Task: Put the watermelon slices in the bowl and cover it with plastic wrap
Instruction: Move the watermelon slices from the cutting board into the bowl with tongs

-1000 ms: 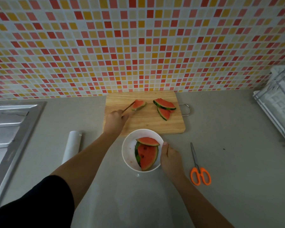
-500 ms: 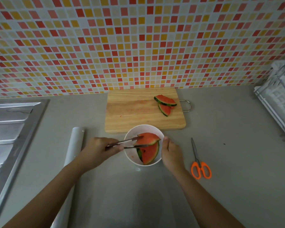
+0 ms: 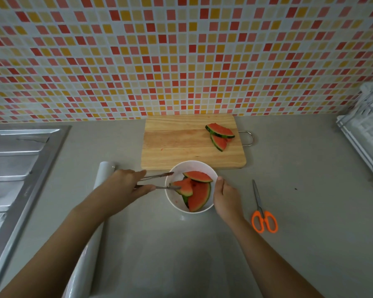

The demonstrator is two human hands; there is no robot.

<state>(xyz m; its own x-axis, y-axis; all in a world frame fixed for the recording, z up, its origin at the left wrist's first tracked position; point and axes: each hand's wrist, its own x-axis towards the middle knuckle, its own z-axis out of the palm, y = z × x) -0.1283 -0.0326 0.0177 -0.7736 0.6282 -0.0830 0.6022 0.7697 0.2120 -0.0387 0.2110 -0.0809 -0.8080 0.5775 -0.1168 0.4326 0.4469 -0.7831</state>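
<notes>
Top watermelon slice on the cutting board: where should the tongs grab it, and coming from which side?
Grip the top slice across its red flesh near the middle, tongs coming from the bare left of the cutting board. It lies flat, overlapping the lower slice, rind curving toward the front, so one tip probably has to slide under the free back edge.

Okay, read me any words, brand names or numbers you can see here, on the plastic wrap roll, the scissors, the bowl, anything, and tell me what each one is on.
None: no readable text shows in this view.
Plastic wrap roll: plain white, no label visible.
Orange-handled scissors: no marking visible.
White bowl: plain.
Wooden cutting board: bare wood grain only.
White rack at the right edge: too blurred to tell.
</notes>
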